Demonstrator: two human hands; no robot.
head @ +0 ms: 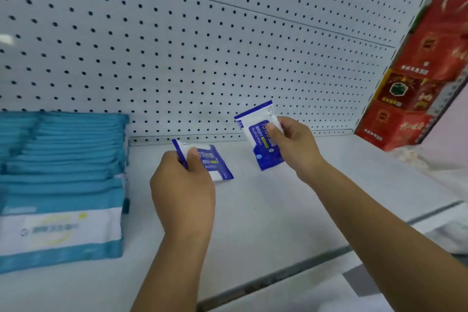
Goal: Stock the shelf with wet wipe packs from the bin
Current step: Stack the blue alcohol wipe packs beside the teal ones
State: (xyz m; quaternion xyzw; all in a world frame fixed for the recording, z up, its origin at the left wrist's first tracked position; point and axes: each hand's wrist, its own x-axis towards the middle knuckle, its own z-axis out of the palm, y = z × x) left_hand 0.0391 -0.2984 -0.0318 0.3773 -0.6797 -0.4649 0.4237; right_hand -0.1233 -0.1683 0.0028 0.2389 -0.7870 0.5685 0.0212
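Both hands are over the white shelf (278,210), each with a small blue-and-white alcohol wipe pack. My left hand (182,185) pinches one wipe pack (215,164) by its left end, low above the shelf and lying nearly flat. My right hand (293,144) pinches a second wipe pack (260,139) between thumb and fingers, held upright and tilted, higher above the shelf near the back panel. The bin is out of sight.
A row of larger teal wipe packs (63,185) fills the shelf's left side. Stacked red boxes (415,88) stand at the right end. A white pegboard panel (177,45) closes the back. The shelf's front edge (291,271) runs diagonally at lower right.
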